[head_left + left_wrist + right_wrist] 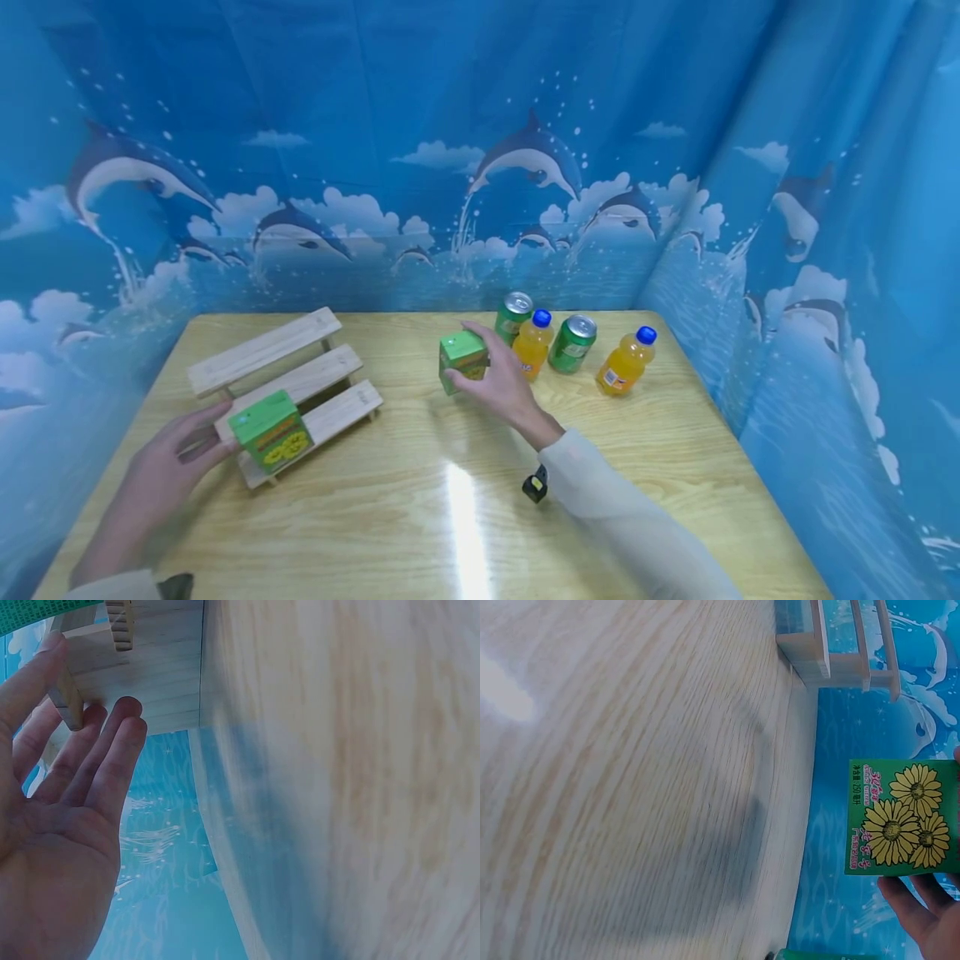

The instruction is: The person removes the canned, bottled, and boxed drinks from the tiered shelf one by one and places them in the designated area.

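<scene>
My right hand pinches a green drink carton between thumb and fingers, above the table. In the right wrist view this carton shows yellow flowers. Another green carton stands at the near left end of a three-step wooden rack, over its lower steps. Beside that carton is my left hand. Its fingers look fairly straight in the left wrist view, where the hand reaches to the rack's end; only the carton's green edge shows there. Whether the thumb touches it is unclear.
Right of my right hand stand a green can, an orange drink bottle with a blue cap, a second green can and another orange bottle. A blue dolphin-print curtain borders the wooden table.
</scene>
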Demonstrator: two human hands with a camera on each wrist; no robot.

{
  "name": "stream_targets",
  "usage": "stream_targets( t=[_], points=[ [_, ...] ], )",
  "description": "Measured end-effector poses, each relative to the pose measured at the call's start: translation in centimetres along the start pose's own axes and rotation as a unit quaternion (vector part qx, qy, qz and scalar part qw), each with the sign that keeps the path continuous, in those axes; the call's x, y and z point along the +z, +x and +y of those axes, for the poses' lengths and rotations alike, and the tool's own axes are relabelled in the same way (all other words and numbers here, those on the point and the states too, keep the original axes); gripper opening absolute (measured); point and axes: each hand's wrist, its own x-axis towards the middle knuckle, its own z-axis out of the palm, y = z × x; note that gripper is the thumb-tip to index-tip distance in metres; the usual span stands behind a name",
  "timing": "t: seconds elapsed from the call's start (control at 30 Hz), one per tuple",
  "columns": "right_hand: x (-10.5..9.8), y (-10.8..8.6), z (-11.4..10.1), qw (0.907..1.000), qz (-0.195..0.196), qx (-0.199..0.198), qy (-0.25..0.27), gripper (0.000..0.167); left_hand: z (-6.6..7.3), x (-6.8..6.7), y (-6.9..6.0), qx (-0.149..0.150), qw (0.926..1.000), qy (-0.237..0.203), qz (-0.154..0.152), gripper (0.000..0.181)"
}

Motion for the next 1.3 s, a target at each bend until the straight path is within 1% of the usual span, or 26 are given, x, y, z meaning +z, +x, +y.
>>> stream_targets(
  t=[0.1, 0.23, 0.4, 0.67, 0.9, 1.13, 1.3],
  points=[
    [-0.3, -0.2, 0.2, 1.0000, 0.004, 0.000, -0.001, 0.078, 0.0, -0.2, 0.1, -0.005, 1.0000, 0.000, -0.005, 0.085],
    [-0.6, -0.5, 0.4, 0.9999, 0.008, 0.008, -0.004, 0.079, 0.0, -0.2, 0.1, -0.002, 1.0000, 0.003, -0.006, 0.084],
    [-1.2, -0.9, 0.9, 0.9998, 0.011, 0.018, -0.008, 0.080, -0.1, -0.2, 0.1, 0.007, 0.9999, 0.008, 0.000, 0.082],
    [-2.2, -1.7, 1.9, 0.9992, 0.014, 0.035, -0.016, 0.081, 0.0, -0.3, 0.1, -0.001, 1.0000, 0.005, -0.004, 0.086],
    [-3.1, -2.3, 2.5, 0.9986, 0.029, 0.042, -0.012, 0.079, 0.0, -0.3, 0.1, -0.001, 1.0000, 0.002, -0.006, 0.087],
    [-3.7, -2.7, 3.1, 0.9979, 0.030, 0.055, -0.018, 0.082, 0.0, -0.1, 0.0, -0.001, 1.0000, -0.003, 0.002, 0.086],
    [-4.2, -3.1, 3.3, 0.9978, 0.033, 0.057, -0.013, 0.081, -0.1, -0.1, 0.0, 0.003, 1.0000, -0.004, 0.002, 0.086]
  ],
)
